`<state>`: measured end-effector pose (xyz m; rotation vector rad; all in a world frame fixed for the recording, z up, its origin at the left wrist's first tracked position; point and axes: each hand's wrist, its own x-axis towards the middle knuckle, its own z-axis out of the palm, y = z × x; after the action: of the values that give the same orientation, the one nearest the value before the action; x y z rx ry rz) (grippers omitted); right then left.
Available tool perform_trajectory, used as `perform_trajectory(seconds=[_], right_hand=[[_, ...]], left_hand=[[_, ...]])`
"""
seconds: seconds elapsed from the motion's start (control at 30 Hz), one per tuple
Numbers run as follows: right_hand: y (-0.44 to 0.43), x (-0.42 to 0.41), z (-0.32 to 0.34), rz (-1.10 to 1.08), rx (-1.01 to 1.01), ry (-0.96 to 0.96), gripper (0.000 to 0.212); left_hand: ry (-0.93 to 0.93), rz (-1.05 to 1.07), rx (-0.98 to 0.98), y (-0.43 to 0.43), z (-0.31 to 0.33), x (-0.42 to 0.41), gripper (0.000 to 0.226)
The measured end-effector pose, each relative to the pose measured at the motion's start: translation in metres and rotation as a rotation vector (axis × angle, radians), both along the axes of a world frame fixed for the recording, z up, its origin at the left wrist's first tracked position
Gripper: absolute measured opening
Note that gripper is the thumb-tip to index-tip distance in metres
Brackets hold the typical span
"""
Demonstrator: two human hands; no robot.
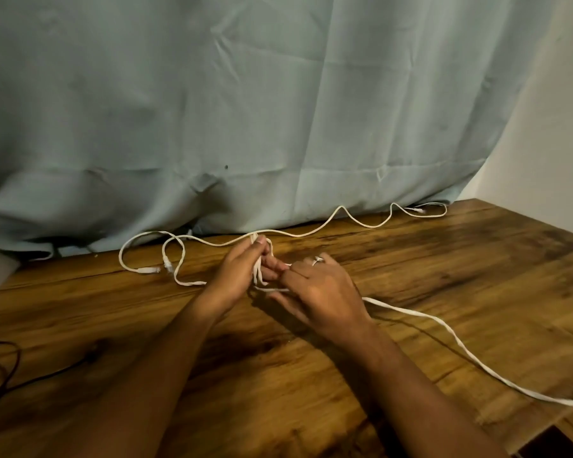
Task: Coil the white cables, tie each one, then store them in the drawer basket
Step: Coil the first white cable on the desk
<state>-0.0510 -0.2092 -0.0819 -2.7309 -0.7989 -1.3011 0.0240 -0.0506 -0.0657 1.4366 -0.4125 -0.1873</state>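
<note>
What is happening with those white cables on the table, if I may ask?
A person is coiling a flat white cable. The left hand holds a small bundle of loops in its grip, and the right hand appears to guide the loose length, which trails across the brown wooden table to its right edge. A thinner white cable lies uncoiled by the pale green curtain. No drawer basket is in view.

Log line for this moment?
step: coiling | left hand: pinches white cable loops | right hand: pinches trailing length | tied: no
</note>
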Motion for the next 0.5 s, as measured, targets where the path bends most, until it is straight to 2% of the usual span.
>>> perform_trajectory(seconds=[0.1,0.23,0.3,0.4,0.5], right_hand=[[-0.008,0.006,-0.001,-0.038,0.053,-0.076,0.025],[-0.009,0.007,-0.004,0.039,0.161,0.04,0.023],[-0.01,0.005,-0.004,0.075,0.232,0.097,0.021],[-0.013,0.005,-0.005,0.059,0.308,0.147,0.027],[-0.013,0.005,-0.004,0.009,0.316,0.167,0.027]], left_hand=[[-0.147,-0.01,0.194,-0.002,-0.003,-0.002,0.032],[-0.187,-0.125,0.332,-0.003,-0.005,-0.005,0.043],[-0.181,-0.173,0.329,-0.002,-0.006,-0.007,0.041],[-0.046,-0.243,0.224,-0.002,-0.007,-0.008,0.035],[0.076,-0.319,0.14,-0.002,-0.005,-0.009,0.039]])
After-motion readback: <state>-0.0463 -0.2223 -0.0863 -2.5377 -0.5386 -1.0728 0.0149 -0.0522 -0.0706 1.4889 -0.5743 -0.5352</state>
